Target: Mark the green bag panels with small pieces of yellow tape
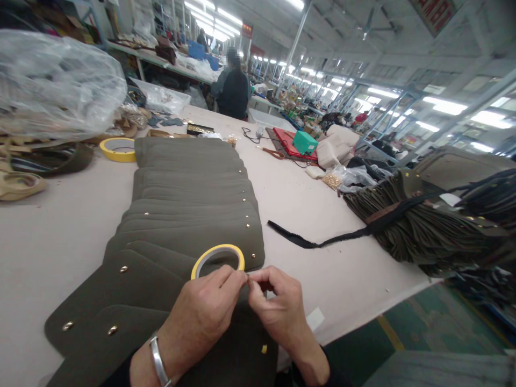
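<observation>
My left hand (212, 301), a silver bangle at its wrist, is closed with its fingertips at the edge of a roll of yellow tape (196, 267). My right hand (278, 303) pinches close against the left fingertips; whatever tiny thing lies in that pinch is hidden. Beneath both hands spreads an overlapping row of dark olive fabric panels (193, 188) with shiny metal studs near their edges. A small piece of yellow tape (264, 349) sticks to the panel nearest me, beside my right wrist.
Another yellow tape roll (117, 150) lies at the far left of the pale table (298, 204). A black strap (314, 243) runs to a bundled stack of olive pieces (403, 226) on the right. Behind stand a green box (304, 142) and a seated person (233, 88).
</observation>
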Demonstrator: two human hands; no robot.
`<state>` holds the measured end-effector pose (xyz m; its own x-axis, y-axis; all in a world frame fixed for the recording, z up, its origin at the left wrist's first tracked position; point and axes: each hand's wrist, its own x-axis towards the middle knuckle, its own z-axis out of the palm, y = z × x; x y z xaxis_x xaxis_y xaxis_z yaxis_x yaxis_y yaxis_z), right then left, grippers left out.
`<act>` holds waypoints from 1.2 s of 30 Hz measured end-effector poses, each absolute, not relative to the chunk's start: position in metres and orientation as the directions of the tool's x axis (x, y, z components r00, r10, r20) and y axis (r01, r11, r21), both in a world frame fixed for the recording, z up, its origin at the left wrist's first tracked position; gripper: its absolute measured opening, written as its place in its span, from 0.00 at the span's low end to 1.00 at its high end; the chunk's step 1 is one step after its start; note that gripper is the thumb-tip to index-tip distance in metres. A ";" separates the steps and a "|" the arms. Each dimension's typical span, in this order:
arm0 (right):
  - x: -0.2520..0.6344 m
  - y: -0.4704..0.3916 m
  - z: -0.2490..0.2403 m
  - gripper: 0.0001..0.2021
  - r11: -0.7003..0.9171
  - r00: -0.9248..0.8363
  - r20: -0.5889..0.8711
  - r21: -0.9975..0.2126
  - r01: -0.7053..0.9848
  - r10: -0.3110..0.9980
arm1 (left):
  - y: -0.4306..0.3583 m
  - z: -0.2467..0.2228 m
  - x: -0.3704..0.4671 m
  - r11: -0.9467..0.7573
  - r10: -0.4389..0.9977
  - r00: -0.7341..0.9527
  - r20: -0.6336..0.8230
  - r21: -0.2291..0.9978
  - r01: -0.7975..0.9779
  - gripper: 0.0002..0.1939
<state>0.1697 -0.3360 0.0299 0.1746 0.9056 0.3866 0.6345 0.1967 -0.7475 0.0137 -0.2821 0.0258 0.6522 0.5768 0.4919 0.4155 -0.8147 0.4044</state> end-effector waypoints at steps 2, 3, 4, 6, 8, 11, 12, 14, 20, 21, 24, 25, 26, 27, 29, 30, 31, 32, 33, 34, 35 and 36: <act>0.173 -0.329 0.027 0.04 0.014 0.318 0.162 -0.906 0.422 0.934 | -0.282 0.029 0.018 -0.833 0.553 0.621 0.556 0.387 0.396 0.11; 0.177 -0.324 0.024 0.05 -0.061 0.355 0.061 -0.945 0.321 0.933 | -0.282 0.029 0.020 -0.838 0.545 0.604 0.581 0.380 0.391 0.11; 0.182 -0.319 0.021 0.05 -0.115 0.369 -0.019 -0.964 0.240 0.929 | -0.281 0.029 0.021 -0.837 0.547 0.594 0.590 0.370 0.404 0.11; 0.194 -0.309 0.015 0.08 -0.179 0.353 -0.115 -0.972 0.154 0.928 | -0.278 0.024 0.025 -0.816 0.575 0.608 0.548 0.329 0.475 0.10; 0.205 -0.302 0.011 0.11 -0.207 0.314 -0.151 -0.966 0.154 0.938 | -0.275 0.017 0.027 -0.784 0.617 0.657 0.432 0.265 0.562 0.08; 0.211 -0.296 0.007 0.11 -0.210 0.290 -0.125 -0.936 0.282 0.949 | -0.271 0.008 0.030 -0.754 0.657 0.711 0.251 0.201 0.626 0.07; 0.211 -0.295 0.007 0.10 -0.201 0.283 -0.102 -0.915 0.350 0.954 | -0.271 0.007 0.030 -0.746 0.666 0.715 0.215 0.196 0.636 0.07; 0.208 -0.294 0.007 0.08 -0.163 0.266 -0.031 -0.857 0.489 0.963 | -0.271 0.005 0.031 -0.735 0.677 0.714 0.176 0.208 0.645 0.07; 0.202 -0.287 0.003 0.08 -0.038 0.187 0.161 -0.654 0.756 0.969 | -0.271 0.006 0.030 -0.719 0.689 0.711 0.142 0.254 0.646 0.06; 0.202 -0.286 0.002 0.07 -0.035 0.176 0.165 -0.627 0.778 0.970 | -0.271 0.005 0.030 -0.719 0.690 0.709 0.147 0.255 0.647 0.06; 0.207 -0.287 0.002 0.08 -0.064 0.167 0.139 -0.552 0.832 0.976 | -0.271 0.004 0.029 -0.719 0.691 0.705 0.162 0.261 0.645 0.06; 0.209 -0.288 0.004 0.11 -0.071 0.169 0.138 -0.533 0.843 0.976 | -0.271 0.004 0.029 -0.717 0.692 0.704 0.160 0.266 0.644 0.06; 0.213 -0.290 0.006 0.13 -0.061 0.164 0.157 -0.518 0.853 0.974 | -0.271 0.003 0.028 -0.714 0.693 0.704 0.154 0.276 0.643 0.07; 0.216 -0.292 0.008 0.12 -0.026 0.143 0.195 -0.503 0.864 0.970 | -0.271 0.004 0.028 -0.710 0.695 0.704 0.144 0.287 0.643 0.07; 0.222 -0.296 0.014 0.06 0.123 0.017 0.295 -0.448 0.885 0.955 | -0.271 0.004 0.028 -0.700 0.701 0.702 0.126 0.307 0.644 0.06; 0.224 -0.298 0.017 0.05 0.215 -0.078 0.334 -0.397 0.892 0.939 | -0.271 0.005 0.028 -0.696 0.704 0.700 0.120 0.313 0.646 0.06; 0.225 -0.299 0.019 0.07 0.299 -0.178 0.350 -0.332 0.894 0.920 | -0.271 0.005 0.028 -0.693 0.706 0.698 0.118 0.316 0.648 0.06; 0.225 -0.298 0.021 0.09 0.368 -0.271 0.342 -0.261 0.893 0.900 | -0.271 0.006 0.028 -0.692 0.708 0.696 0.119 0.316 0.650 0.06; 0.225 -0.298 0.023 0.10 0.418 -0.347 0.316 -0.193 0.888 0.883 | -0.271 0.006 0.029 -0.690 0.710 0.694 0.121 0.314 0.652 0.06; 0.223 -0.296 0.023 0.10 0.452 -0.404 0.281 -0.131 0.883 0.871 | -0.270 0.006 0.029 -0.690 0.710 0.693 0.122 0.314 0.652 0.06; 0.221 -0.294 0.023 0.11 0.470 -0.441 0.243 -0.078 0.879 0.864 | -0.270 0.006 0.029 -0.690 0.711 0.693 0.122 0.314 0.652 0.07; 0.219 -0.291 0.023 0.11 0.476 -0.459 0.205 -0.040 0.879 0.865 | -0.270 0.006 0.029 -0.690 0.711 0.693 0.122 0.316 0.652 0.07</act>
